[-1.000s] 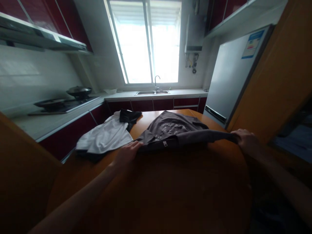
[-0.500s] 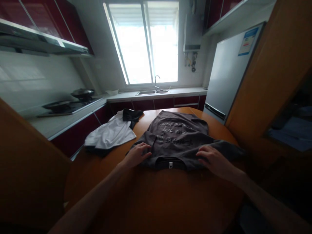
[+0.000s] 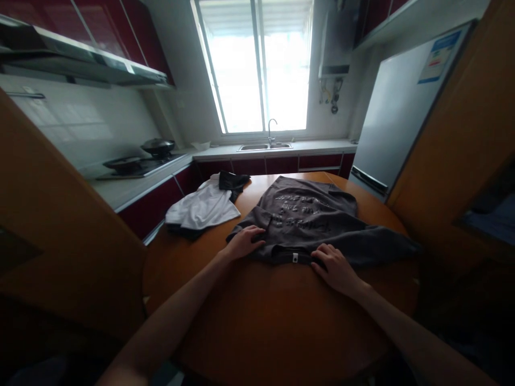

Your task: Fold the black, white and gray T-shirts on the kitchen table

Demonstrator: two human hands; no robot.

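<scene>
A dark grey shirt with raised lettering lies spread on the round wooden table, its neckline and white label toward me. My left hand rests on the shirt's near left part, fingers apart, holding nothing. My right hand touches the cloth just right of the collar, its fingers slightly bent and apart. The shirt's right sleeve reaches out to the table's right side.
White clothing and a black garment lie at the table's back left. Beyond are a counter with a sink, a stove with pans, and a fridge at the right.
My right hand has moved left along the shirt, closer to the collar. My left hand stays at the near left part. The whole view has shifted a little.
</scene>
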